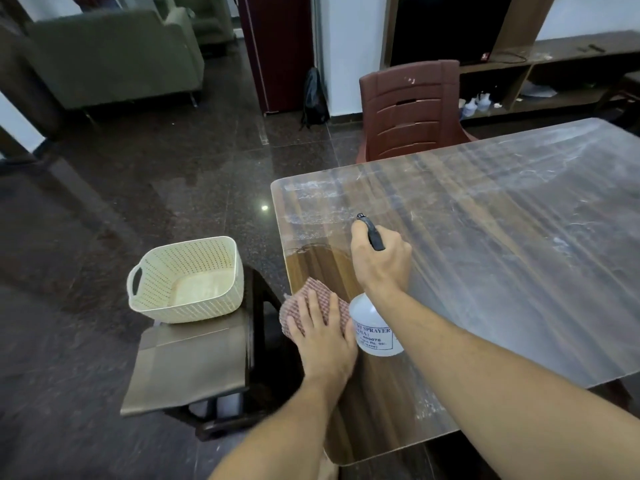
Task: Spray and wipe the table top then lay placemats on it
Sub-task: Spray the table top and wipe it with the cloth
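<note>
The worktop [502, 237] lay bare and passable beyond the spray bottle [372, 332] and cloth [311, 289] crowding its near left corner, a chair [410, 110] blocking the far edge.

Dark polished stone floor [138, 188], green sofa [114, 60], brown plastic chair [408, 112], white walls [353, 46]

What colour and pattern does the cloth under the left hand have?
The cloth has a small red-and-white check pattern, seen in the head view, partly covered by the left hand.
</note>
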